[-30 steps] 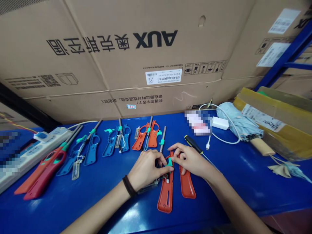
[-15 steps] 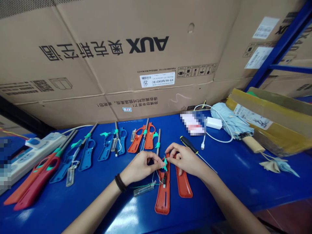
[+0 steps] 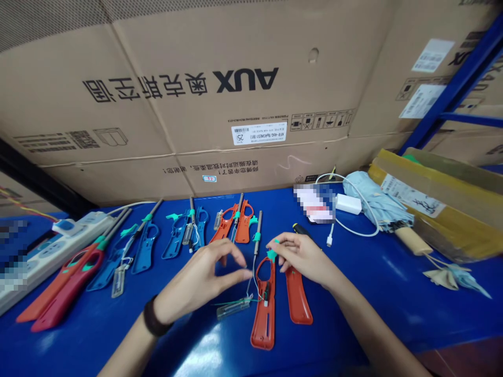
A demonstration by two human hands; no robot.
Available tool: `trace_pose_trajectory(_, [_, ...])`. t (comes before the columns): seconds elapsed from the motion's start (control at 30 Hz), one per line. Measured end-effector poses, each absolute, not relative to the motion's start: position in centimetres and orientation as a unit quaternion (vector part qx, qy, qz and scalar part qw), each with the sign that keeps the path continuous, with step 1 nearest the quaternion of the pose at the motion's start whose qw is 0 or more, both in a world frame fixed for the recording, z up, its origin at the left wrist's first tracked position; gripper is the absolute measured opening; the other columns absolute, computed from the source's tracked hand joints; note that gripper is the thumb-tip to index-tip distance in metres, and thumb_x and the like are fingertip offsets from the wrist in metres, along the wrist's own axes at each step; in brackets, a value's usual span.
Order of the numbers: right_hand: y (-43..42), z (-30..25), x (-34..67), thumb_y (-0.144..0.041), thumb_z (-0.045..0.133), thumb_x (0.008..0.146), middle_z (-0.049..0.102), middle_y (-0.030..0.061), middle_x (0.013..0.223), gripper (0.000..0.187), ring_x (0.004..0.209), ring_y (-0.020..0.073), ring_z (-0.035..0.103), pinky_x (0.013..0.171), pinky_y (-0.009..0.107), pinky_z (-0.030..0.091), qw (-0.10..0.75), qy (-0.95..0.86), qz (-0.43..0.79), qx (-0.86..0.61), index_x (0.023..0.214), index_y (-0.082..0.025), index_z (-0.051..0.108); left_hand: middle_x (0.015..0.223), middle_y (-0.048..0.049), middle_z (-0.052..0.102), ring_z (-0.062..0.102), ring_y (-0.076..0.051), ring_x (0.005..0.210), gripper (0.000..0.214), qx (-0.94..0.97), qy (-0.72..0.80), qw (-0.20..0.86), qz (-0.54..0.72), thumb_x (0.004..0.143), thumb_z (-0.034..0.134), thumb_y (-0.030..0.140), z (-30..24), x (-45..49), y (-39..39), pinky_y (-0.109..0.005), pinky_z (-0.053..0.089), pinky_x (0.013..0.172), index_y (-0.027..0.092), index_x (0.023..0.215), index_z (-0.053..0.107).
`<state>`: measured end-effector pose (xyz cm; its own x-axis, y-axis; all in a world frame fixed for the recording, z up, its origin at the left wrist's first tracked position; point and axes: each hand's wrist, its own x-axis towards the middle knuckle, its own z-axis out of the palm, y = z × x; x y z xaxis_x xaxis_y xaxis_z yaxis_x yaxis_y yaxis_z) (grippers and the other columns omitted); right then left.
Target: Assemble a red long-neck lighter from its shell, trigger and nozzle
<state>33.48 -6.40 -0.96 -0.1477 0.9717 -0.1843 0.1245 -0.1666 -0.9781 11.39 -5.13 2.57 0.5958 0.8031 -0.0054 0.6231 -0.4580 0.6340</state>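
"One reference part is required. Which applies?"

"The orange shell half (image 3: 261, 335) that carries the white plug (image 3: 266, 303). It lies hollow side up on the blue surface (image 3: 326, 340)."

"State of the left hand (image 3: 194, 280)?"

"Positioned left of the shell half, just apart from it. Thumb and fingers stand apart."

"State of the right hand (image 3: 302, 257)?"

"Positioned at the far end of the shell half. Fingers are clamped on a small green part (image 3: 271, 255). Whether that part touches the shell half, I cannot tell."

"Adjacent components?"

"Matching half (image 3: 300, 302): right of the shell half, far end hidden by the right hand. Metal tube (image 3: 257, 248) with green collar (image 3: 258, 236): just beyond the shell half, slightly left. Clear tank (image 3: 232, 310): immediately left. Screwdriver (image 3: 299, 229): beyond and to the right, mostly hidden behind the right hand."
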Motion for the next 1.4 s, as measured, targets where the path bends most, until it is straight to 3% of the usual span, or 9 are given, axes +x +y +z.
trace_pose_trajectory(0.1, [-6.2, -0.8, 33.8, -0.043, 0.054, 0.083, 0.061, 0.0007, 0.066, 0.031, 0.052, 0.007, 0.056, 0.049, 0.018, 0.046, 0.42, -0.466, 0.591, -0.508, 0.082, -0.013, 0.063, 0.091, 0.0013, 0.063, 0.057, -0.017, 0.085, 0.032, 0.861, 0.416, 0.283, 0.071, 0.07, 0.068, 0.05, 2.7, 9.4, -6.3, -0.026, 0.04, 0.074, 0.025, 0.088, 0.063])
trace_pose_trajectory(0.23, [-6.1, -0.9, 33.7, -0.037, 0.055, 0.084, 0.05, -0.005, 0.055, 0.028, 0.042, 0.0045, 0.041, 0.04, 0.017, 0.032, 0.417, -0.426, 0.616, -0.514, 0.095, -0.013, 0.063, 0.077, 0.0023, 0.065, 0.058, -0.015, 0.075, 0.021, 0.868, 0.411, 0.278, 0.033, 0.082, 0.057, 0.044, 2.2, 8.5, -7.1, -0.027, 0.038, 0.076, 0.025, 0.08, 0.066])
trace_pose_trajectory(0.43, [-5.9, -1.5, 33.5, -0.053, 0.042, 0.086, 0.029, -0.0091, 0.051, 0.041, 0.038, 0.0056, 0.026, 0.037, 0.018, 0.021, 0.379, -0.48, 0.56, -0.559, 0.085, -0.016, 0.059, 0.078, 0.0, 0.069, 0.06, -0.014, 0.072, 0.027, 0.865, 0.37, 0.324, 0.098, 0.088, 0.049, 0.041, 3.1, 9.6, -6.8, -0.025, 0.041, 0.072, 0.026, 0.086, 0.072])
trace_pose_trajectory(0.53, [-5.3, -1.2, 33.2, -0.059, 0.04, 0.084, 0.03, -0.0083, 0.044, 0.046, 0.035, 0.0079, 0.029, 0.037, 0.021, 0.022, 0.307, -0.571, 0.434, -0.626, 0.078, -0.018, 0.061, 0.087, 0.0005, 0.071, 0.061, -0.014, 0.078, 0.023, 0.853, 0.361, 0.344, 0.154, 0.088, 0.051, 0.038, 3.1, 10.4, -6.6, -0.025, 0.043, 0.076, 0.029, 0.097, 0.07])
trace_pose_trajectory(0.73, [-3.3, -0.4, 31.1, -0.048, 0.072, 0.061, 0.05, 0.0016, 0.042, 0.037, 0.045, 0.0145, 0.048, 0.043, 0.025, 0.024, 0.25, -0.609, 0.342, -0.67, 0.043, -0.02, 0.055, 0.083, 0.0001, 0.073, 0.065, -0.015, 0.079, 0.022, 0.774, 0.403, 0.424, 0.243, 0.082, 0.058, 0.038, 1.9, 12.0, -5.6, -0.025, 0.047, 0.077, 0.021, 0.08, 0.072])
trace_pose_trajectory(0.9, [-2.1, -0.7, 30.4, -0.024, 0.072, 0.061, 0.04, -0.0028, 0.034, 0.041, 0.038, 0.0098, 0.038, 0.041, 0.024, 0.02, 0.228, -0.607, 0.374, -0.663, 0.031, -0.02, 0.043, 0.074, -0.0026, 0.072, 0.064, -0.013, 0.068, 0.029, 0.693, 0.404, 0.521, 0.291, 0.081, 0.058, 0.041, 1.3, 13.0, -5.0, -0.024, 0.05, 0.07, 0.015, 0.072, 0.068])
trace_pose_trajectory(1.0, [-2.0, -0.9, 31.0, -0.029, 0.064, 0.068, 0.032, -0.006, 0.035, 0.041, 0.034, 0.006, 0.027, 0.038, 0.023, 0.017, 0.251, -0.584, 0.431, -0.64, 0.035, -0.019, 0.043, 0.075, -0.0048, 0.072, 0.064, -0.012, 0.068, 0.032, 0.619, 0.419, 0.577, 0.329, 0.081, 0.058, 0.044, 1.0, 13.5, -4.8, -0.025, 0.052, 0.072, 0.014, 0.075, 0.067])
trace_pose_trajectory(1.17, [-2.2, -0.7, 31.3, -0.039, 0.05, 0.08, 0.051, -0.0052, 0.051, 0.027, 0.032, 0.0026, 0.024, 0.034, 0.019, 0.014, 0.312, -0.508, 0.558, -0.577, 0.068, -0.016, 0.057, 0.073, -0.008, 0.072, 0.067, -0.014, 0.063, 0.04, 0.543, 0.479, 0.6, 0.341, 0.07, 0.068, 0.049, 0.3, 14.1, -4.3, -0.029, 0.055, 0.07, 0.011, 0.083, 0.068])
trace_pose_trajectory(1.4, [-2.3, -1.1, 30.7, -0.031, 0.059, 0.075, 0.053, -0.0057, 0.054, 0.018, 0.032, 0.0002, 0.016, 0.033, 0.019, 0.007, 0.382, -0.424, 0.648, -0.504, 0.073, -0.014, 0.06, 0.069, -0.0067, 0.072, 0.069, -0.017, 0.065, 0.04, 0.527, 0.48, 0.612, 0.342, 0.056, 0.08, 0.043, 0.3, 14.7, -3.7, -0.032, 0.057, 0.072, 0.011, 0.077, 0.069])
